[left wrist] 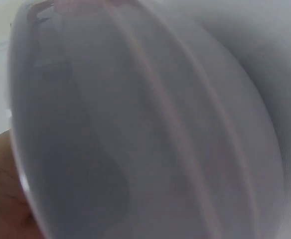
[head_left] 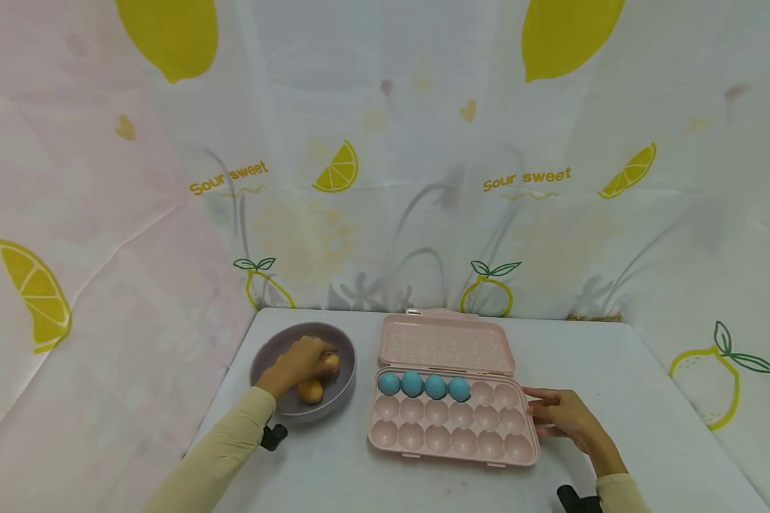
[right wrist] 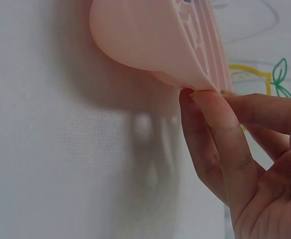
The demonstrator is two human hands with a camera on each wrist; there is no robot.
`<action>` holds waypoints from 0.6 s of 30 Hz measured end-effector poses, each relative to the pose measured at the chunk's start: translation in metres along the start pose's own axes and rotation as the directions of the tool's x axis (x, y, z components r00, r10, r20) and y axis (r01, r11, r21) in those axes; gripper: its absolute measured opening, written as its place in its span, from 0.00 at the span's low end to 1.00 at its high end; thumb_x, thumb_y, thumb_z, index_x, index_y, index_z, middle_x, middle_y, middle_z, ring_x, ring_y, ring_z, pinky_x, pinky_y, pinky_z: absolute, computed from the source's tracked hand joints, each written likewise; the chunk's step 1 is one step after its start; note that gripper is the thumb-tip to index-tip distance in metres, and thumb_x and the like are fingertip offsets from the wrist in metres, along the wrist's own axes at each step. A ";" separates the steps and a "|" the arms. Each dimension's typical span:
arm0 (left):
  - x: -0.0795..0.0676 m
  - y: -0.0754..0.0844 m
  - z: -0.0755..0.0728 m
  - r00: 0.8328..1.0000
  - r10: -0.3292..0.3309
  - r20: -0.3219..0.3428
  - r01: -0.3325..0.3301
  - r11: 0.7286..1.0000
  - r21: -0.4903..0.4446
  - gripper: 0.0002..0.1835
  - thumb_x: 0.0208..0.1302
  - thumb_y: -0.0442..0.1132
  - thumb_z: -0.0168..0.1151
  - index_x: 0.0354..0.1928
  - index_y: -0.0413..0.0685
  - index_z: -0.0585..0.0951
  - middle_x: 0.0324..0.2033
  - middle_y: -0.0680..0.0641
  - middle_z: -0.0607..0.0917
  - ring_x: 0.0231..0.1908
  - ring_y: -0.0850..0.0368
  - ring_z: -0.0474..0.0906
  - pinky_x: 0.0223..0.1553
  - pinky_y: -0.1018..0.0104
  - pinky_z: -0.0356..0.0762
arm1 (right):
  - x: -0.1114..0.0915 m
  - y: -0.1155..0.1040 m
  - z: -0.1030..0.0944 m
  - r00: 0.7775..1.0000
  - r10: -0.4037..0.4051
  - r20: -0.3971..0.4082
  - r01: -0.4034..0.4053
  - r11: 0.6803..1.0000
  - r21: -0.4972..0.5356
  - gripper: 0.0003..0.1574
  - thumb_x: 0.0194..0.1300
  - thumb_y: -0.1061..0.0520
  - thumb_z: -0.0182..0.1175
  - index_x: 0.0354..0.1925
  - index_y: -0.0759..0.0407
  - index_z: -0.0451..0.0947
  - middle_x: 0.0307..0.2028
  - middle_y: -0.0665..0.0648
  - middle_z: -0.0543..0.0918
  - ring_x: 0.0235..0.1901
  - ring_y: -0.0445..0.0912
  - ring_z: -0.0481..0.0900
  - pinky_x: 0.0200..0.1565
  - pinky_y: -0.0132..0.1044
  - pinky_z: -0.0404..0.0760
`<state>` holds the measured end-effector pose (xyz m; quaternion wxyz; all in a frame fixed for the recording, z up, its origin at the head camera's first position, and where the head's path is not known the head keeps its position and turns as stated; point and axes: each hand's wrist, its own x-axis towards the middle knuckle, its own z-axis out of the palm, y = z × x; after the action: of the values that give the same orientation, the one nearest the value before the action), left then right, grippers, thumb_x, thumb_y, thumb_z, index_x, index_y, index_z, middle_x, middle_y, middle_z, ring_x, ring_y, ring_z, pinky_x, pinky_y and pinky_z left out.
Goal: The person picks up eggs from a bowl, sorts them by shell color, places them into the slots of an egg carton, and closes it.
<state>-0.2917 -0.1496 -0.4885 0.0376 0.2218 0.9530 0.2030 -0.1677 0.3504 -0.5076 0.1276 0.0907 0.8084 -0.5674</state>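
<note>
My left hand (head_left: 301,362) reaches into a grey bowl (head_left: 264,356), its fingers bent down over brown eggs (head_left: 311,391). One egg lies against the fingertips, but whether they grip it is hidden. In the left wrist view the bowl's wall (left wrist: 150,124) fills most of the frame, with part of the hand (left wrist: 6,194) behind the rim. On the right, my right hand (head_left: 567,417) pinches the rim of a pink egg carton (right wrist: 135,40) between thumb and fingers (right wrist: 225,119). Several blue eggs (head_left: 412,385) sit in the left part of its back row.
The carton's lid (head_left: 445,342) lies open toward the back of the white table (head_left: 334,470). The carton's front two rows and the right end of its back row have bare cups. A lemon-print cloth (head_left: 398,235) hangs behind and at the sides.
</note>
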 end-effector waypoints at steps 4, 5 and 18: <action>0.001 -0.002 -0.001 0.994 0.102 -0.027 -0.102 0.995 -0.014 0.09 0.61 0.41 0.67 0.24 0.53 0.80 0.20 0.58 0.74 0.22 0.62 0.68 0.25 0.64 0.68 | -0.001 -0.001 0.000 1.000 0.002 0.003 -0.002 1.000 0.004 0.32 0.63 0.63 0.62 0.64 0.70 0.69 0.43 0.63 0.85 0.40 0.51 0.85 0.36 0.44 0.85; 0.001 -0.002 -0.001 0.993 0.110 -0.035 -0.110 0.994 -0.020 0.07 0.61 0.41 0.68 0.26 0.54 0.81 0.20 0.59 0.75 0.22 0.63 0.68 0.26 0.66 0.69 | -0.001 -0.001 0.001 1.000 0.000 0.003 0.000 1.000 0.003 0.32 0.63 0.63 0.62 0.64 0.70 0.69 0.43 0.63 0.85 0.39 0.51 0.85 0.36 0.44 0.85; 0.003 0.002 -0.007 0.976 0.151 -0.155 -0.159 0.987 -0.037 0.08 0.62 0.45 0.68 0.37 0.48 0.85 0.27 0.57 0.80 0.27 0.62 0.71 0.31 0.64 0.72 | -0.004 -0.005 0.001 1.000 0.000 0.009 0.000 1.000 0.007 0.32 0.64 0.63 0.61 0.64 0.70 0.69 0.43 0.64 0.85 0.39 0.51 0.85 0.36 0.42 0.85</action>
<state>-0.2946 -0.1497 -0.4816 -0.0455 0.2783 0.9276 0.2449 -0.1657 0.3483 -0.5023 0.1310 0.0885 0.8058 -0.5707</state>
